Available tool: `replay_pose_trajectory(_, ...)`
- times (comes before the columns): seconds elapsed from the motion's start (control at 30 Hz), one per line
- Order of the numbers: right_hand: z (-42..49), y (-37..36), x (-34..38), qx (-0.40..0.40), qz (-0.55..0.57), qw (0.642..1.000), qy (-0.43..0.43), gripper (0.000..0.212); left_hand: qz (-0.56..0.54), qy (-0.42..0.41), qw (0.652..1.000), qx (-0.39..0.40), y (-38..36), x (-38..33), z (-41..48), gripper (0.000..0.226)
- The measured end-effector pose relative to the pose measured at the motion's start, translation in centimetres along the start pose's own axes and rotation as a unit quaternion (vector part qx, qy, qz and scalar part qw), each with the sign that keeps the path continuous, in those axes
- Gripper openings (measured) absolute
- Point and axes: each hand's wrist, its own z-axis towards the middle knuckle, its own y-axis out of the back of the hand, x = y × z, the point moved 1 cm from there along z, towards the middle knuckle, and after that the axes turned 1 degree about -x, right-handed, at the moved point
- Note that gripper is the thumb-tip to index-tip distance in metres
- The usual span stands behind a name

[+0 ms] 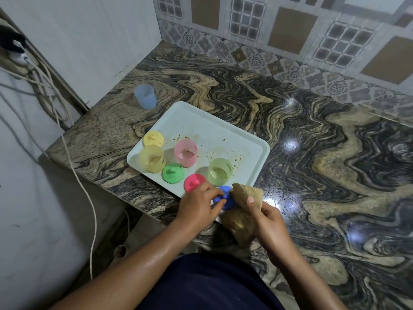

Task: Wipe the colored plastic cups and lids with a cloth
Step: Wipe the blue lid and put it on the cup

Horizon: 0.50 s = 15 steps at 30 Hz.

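Farthest left in the frame, pale cables [48, 86] hung down the wall beside the marbled tabletop [312, 153]. A pale blue cup [145, 96] stood upright on that tabletop in the upper left, apart from the white tray [212, 130], whose surface was speckled with brown spots. Along the tray's left edge lay a yellow lid [153, 138], with a yellow cup [152, 158] just below it. Next came a green lid [173, 175], a pink cup [186, 152] above it, then a pink-red lid [193, 182] and a green cup [220, 172] toward the tray's lower corner. All three cups on the tray stood open end up.

At lower centre, the left hand [196, 206] had its fingers curled around a blue lid [228, 203], held at the tray's near corner. Immediately right, a brown cloth [240, 224] touched that lid. The right hand [268, 220] gripped the cloth, its thumb pressed on the upper fold. Patterned tiles [335, 41] lined the wall across the upper right.
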Motion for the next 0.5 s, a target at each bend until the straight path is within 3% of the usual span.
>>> replay_pose_trajectory(0.13, -0.4, 1.1, 0.7, 0.011, 0.021, 1.0, 0.014, 0.032, -0.02, -0.012, 0.998, -0.05, 1.4, -0.2, -1.5, 0.02)
replay_pose_trajectory(0.3, -1.7, 1.2, 2.9, 0.039, 0.098, 0.994, 0.025, 0.042, -0.137, -0.003, 0.986, -0.093, 5.4, -1.4, -3.2, 0.017)
replay_pose_trajectory(0.37, -2.1, 0.3, 4.2, 0.064, 0.116, 0.99, 0.038, 0.05, -0.218, 0.058, 0.97, -0.091, 6.9, -2.5, -3.1, 0.016)
replay_pose_trajectory(0.5, -1.9, -1.7, 6.3, 0.09, 0.102, 0.987, 0.08, 0.073, -0.412, 0.24, 0.878, -0.038, 9.4, -4.0, -2.2, 0.016)
